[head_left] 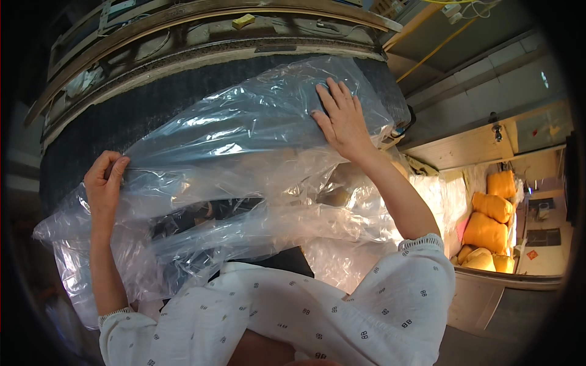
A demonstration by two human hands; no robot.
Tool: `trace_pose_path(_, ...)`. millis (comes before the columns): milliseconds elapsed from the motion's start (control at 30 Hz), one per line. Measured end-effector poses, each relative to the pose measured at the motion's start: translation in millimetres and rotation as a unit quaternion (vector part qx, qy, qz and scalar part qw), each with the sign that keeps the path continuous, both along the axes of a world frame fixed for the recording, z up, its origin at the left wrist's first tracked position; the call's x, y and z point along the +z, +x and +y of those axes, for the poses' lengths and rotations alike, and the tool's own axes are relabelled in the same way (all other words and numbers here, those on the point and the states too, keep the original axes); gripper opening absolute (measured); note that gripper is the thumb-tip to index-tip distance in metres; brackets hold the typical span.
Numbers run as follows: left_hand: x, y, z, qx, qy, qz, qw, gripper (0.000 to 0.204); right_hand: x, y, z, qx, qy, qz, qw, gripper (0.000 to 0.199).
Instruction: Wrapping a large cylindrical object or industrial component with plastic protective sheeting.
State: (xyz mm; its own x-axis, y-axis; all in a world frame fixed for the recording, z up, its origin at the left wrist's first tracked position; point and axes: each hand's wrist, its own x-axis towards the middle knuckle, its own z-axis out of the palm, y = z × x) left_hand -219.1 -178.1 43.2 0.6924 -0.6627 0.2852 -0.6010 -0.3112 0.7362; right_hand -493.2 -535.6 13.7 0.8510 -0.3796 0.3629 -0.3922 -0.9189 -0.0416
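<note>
The film (244, 122) is clear plastic, smooth and highly glossy, crinkled into sharp, bright creases. The dark desk (85, 137) beneath looks matt and slightly rough; its exact material is unclear. The shirt (274, 299) is soft, matt cloth with ribbed cuffs (422, 242). The rail (256, 10) appears to be dull wood, and the orange bundles (488, 226) look like soft-surfaced cloth.

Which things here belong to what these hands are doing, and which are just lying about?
In use:
clear plastic sheeting, pinched by the left hand, under the spread right hand
dark surface beneath

Apparently lying about:
yellow block at the back
orange bundles, right
</note>
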Motion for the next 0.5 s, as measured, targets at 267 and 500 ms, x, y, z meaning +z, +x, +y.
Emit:
trace_pose_path(267,-5,0,8,0.018,0.021,0.017,0.999,0.012,3,10,-59,-0.054,0.035,-0.044,0.997,0.048)
trace_pose_path(500,8,32,77,0.104,-0.015,-0.211,0.972,0.005,10,26,-30,0.034,-0.018,-0.081,0.996,0.028)
